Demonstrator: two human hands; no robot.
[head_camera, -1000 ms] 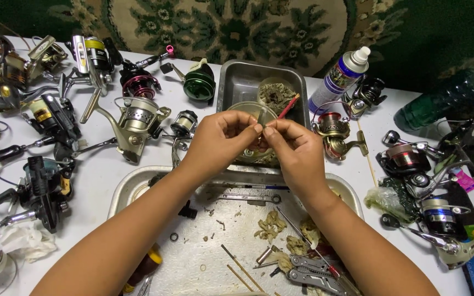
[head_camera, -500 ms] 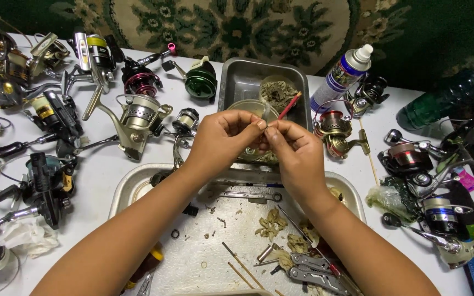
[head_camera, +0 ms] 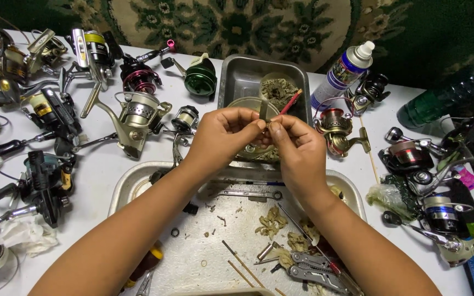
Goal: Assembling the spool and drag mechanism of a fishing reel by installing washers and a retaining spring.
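White tabletop (head_camera: 111,164), crowded with fishing reels, carries the work. Nearest, below the grip, a shallow metal tray (head_camera: 352,192) holds pliers (head_camera: 316,268), a wrench (head_camera: 250,193) and bits of dirty grease. Above it the left hand (head_camera: 223,134) and right hand (head_camera: 297,145) meet fingertip to fingertip, both pinched tight on a small dark part (head_camera: 264,114) that sits right between them. Just behind the grip lies a deep metal pan (head_camera: 237,74); a spray can (head_camera: 341,74) stands beyond to the right.
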